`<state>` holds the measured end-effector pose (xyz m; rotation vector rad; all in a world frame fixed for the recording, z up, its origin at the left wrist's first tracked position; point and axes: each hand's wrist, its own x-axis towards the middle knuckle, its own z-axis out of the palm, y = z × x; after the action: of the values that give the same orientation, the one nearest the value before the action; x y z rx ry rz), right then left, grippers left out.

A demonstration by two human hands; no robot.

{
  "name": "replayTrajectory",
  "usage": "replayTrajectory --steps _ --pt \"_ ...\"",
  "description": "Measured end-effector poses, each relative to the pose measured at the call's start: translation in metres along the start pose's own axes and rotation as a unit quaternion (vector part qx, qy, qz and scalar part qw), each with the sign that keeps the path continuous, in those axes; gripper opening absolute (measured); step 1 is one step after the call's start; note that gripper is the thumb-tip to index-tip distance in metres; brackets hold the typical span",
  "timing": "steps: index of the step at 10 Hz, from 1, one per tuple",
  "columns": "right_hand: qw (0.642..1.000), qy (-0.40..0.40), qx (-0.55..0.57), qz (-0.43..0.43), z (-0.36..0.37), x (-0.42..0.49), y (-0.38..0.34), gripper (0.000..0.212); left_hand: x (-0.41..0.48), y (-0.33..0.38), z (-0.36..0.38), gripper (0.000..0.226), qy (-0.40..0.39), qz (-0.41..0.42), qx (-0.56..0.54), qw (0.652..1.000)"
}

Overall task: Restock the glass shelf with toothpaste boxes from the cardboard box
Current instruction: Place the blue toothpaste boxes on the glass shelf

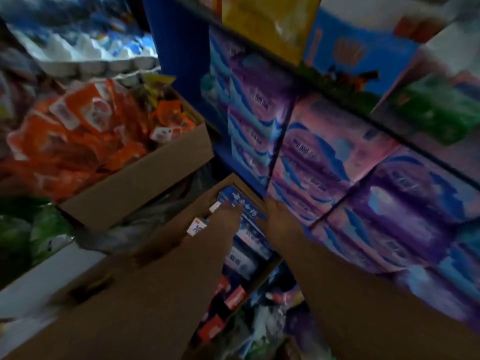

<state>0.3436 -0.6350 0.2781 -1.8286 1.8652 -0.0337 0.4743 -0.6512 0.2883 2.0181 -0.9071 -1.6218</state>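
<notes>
An open cardboard box (193, 203) stands low in the middle of the blurred view, packed with blue toothpaste boxes (249, 255). The top blue toothpaste box (231, 197) sticks up out of it. My left hand (227, 216) lies over this box with its fingers curled on the face. My right hand (279, 220) grips its right end, close against the shelf stock. Two white box ends (196, 226) poke out beside my left wrist. No glass shelf can be made out.
A bigger carton of orange packets (104, 141) stands at the left. Stacked purple and pink packs (350, 183) fill the shelving on the right. Green packs (31, 229) lie at the lower left, and red-ended boxes (235, 297) sit below the toothpaste.
</notes>
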Motion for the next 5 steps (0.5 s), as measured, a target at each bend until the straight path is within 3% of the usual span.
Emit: replayTrajectory --steps 2,4,5 --pt "0.997 -0.066 -0.037 0.027 0.056 0.024 0.030 0.063 0.040 -0.044 0.034 0.054 0.004 -0.093 -0.127 0.987" --pt "0.992 -0.036 -0.117 0.017 0.069 0.027 0.037 0.050 0.064 -0.047 0.062 0.032 0.003 -0.136 -0.271 0.953" --pt "0.992 -0.032 -0.126 -0.010 0.070 0.026 0.039 0.052 0.073 -0.042 0.066 0.036 0.012 -0.138 -0.286 0.948"
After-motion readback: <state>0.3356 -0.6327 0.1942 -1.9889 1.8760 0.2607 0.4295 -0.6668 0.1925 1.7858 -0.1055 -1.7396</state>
